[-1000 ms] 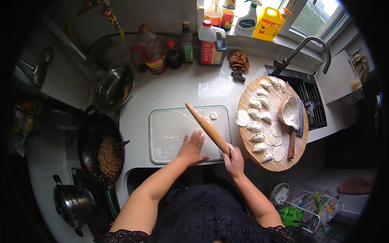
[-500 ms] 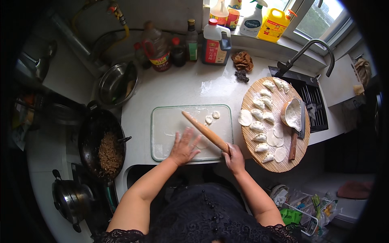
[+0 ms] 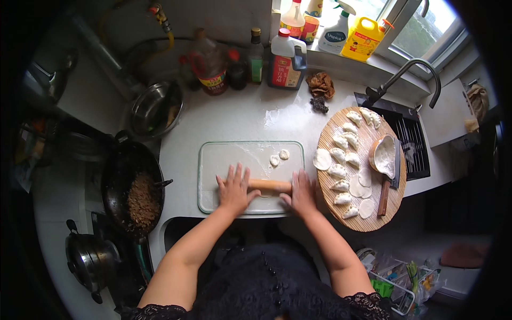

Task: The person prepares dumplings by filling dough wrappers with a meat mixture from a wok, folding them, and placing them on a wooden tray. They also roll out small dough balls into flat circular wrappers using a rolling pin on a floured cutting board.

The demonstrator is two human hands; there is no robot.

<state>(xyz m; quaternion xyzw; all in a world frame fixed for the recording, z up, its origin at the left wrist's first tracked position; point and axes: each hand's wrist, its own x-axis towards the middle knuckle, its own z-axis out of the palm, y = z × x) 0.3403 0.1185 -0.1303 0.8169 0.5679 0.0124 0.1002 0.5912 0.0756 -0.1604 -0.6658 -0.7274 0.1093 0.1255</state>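
Observation:
A wooden rolling pin point(image 3: 270, 185) lies level across the glass board point(image 3: 212, 151) at the counter's front edge. My left hand point(image 3: 233, 193) rests over its left part, palm down with fingers stretched forward and thumb apart. Over the other end is my right hand point(image 3: 303, 193), also palm down, its thumb toward the middle. Both hands bear on the pin. Under the pin a pale dough round point(image 3: 265, 194) shows only in part. Farther back on the board sit small dough pieces point(image 3: 284, 154), near streaks of flour.
At right, a round wooden board point(image 3: 391, 208) holds several dumplings point(image 3: 340, 156), flat wrappers point(image 3: 357, 186), a flour bowl point(image 3: 383, 154) and a knife point(image 3: 384, 197). A wok point(image 3: 114, 181) with brown filling point(image 3: 143, 202) stands left, beside a steel bowl point(image 3: 154, 109). Bottles point(image 3: 288, 61) line the back.
The pin was raised and slanted in my right hand; now it lies level on the board. My left hand has moved from the board onto the pin.

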